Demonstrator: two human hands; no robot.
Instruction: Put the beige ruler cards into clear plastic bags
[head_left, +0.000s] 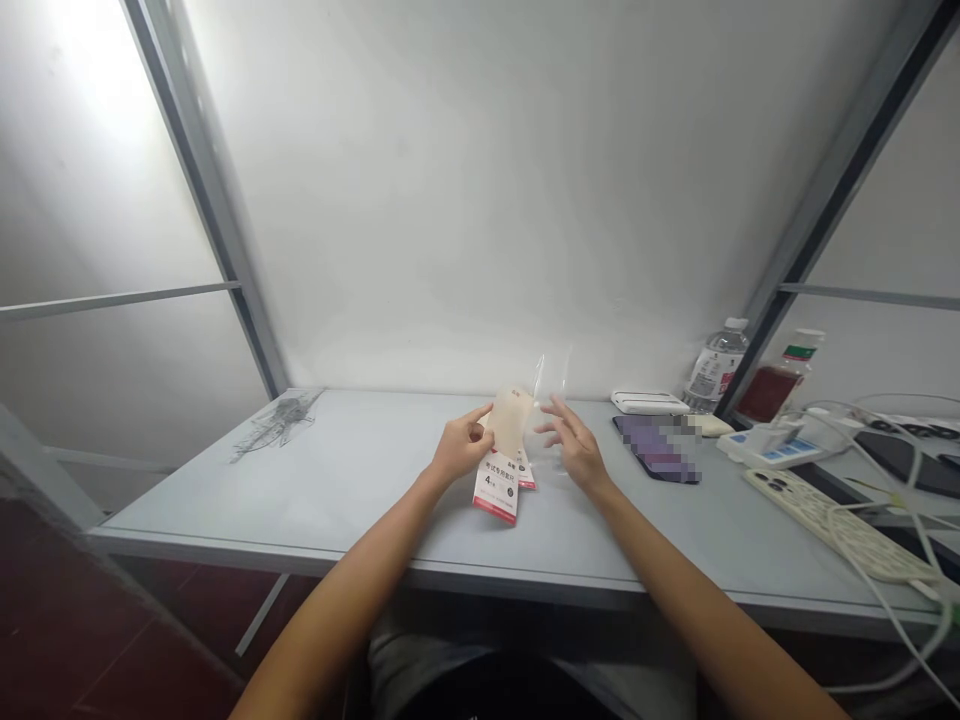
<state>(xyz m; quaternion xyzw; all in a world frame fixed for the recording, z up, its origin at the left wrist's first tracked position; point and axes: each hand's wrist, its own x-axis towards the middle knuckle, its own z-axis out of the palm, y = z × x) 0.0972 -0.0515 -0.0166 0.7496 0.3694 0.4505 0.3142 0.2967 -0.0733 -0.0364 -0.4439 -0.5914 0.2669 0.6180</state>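
My left hand [463, 449] pinches a plain beige card [510, 420] at its left edge, above the desk. Below it hangs a white printed card [496, 490] with a red bottom strip and a large "4". Part of another red-edged card [527, 474] shows behind. To the right, my right hand [574, 440] has its fingers apart and slightly blurred. Between the hands and above them rises a clear plastic sleeve [551, 375], seen mainly by its glints. Whether the right fingertips touch the plastic, I cannot tell.
Black scribbles or threads [281, 425] mark the desk's [360, 470] left end. On the right are a phone [656, 450], a white box-like device [649, 403], a water bottle [716, 365], a red-filled bottle [780, 380], a power strip [787, 443], a patterned phone case [840, 525] and loose cables.
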